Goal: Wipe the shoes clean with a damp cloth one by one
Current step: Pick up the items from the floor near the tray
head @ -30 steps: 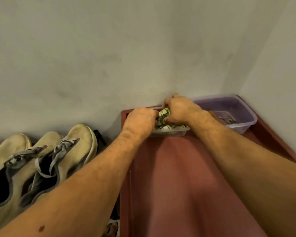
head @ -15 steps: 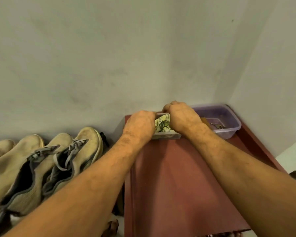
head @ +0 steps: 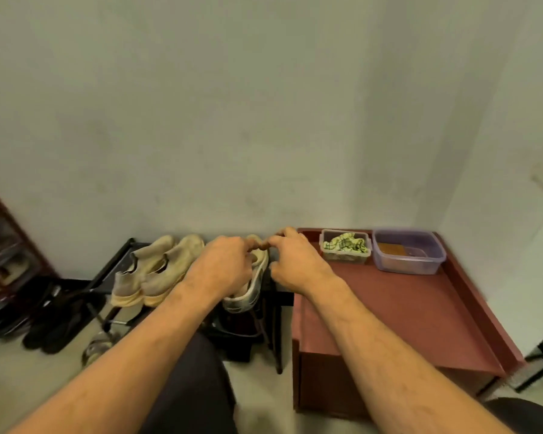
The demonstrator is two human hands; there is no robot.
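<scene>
— Where does the shoe cleaning stand?

— Early, I'd judge. The crumpled green-and-white checked cloth (head: 344, 243) lies in the small clear plastic tub (head: 345, 260) at the far edge of the dark red wooden cabinet top (head: 389, 305), with neither hand on it. Just right of that tub stands a larger purple-tinted plastic box (head: 408, 252); what it holds I cannot tell.

— And the hands?

— Both hover over the rightmost beige lace-up sneaker (head: 251, 283) on the black metal shoe rack (head: 119, 261), left of the cabinet. The left hand (head: 223, 267) is curled, fingers bent together, covering the shoe's upper; whether it grips the shoe I cannot tell. The right hand (head: 295, 261) has fingertips drawn close to the left's, apparently pinching nothing.

— Any shoe finished?

— None that I can confirm. The pair of beige sneakers (head: 152, 270) further left sits on the rack and looks grubby at the soles. Dark shoes (head: 51, 327) lie on the floor at near left.

— So what remains?

— Seemingly everything: take a shoe, fetch the cloth, wipe, then repeat.
</scene>
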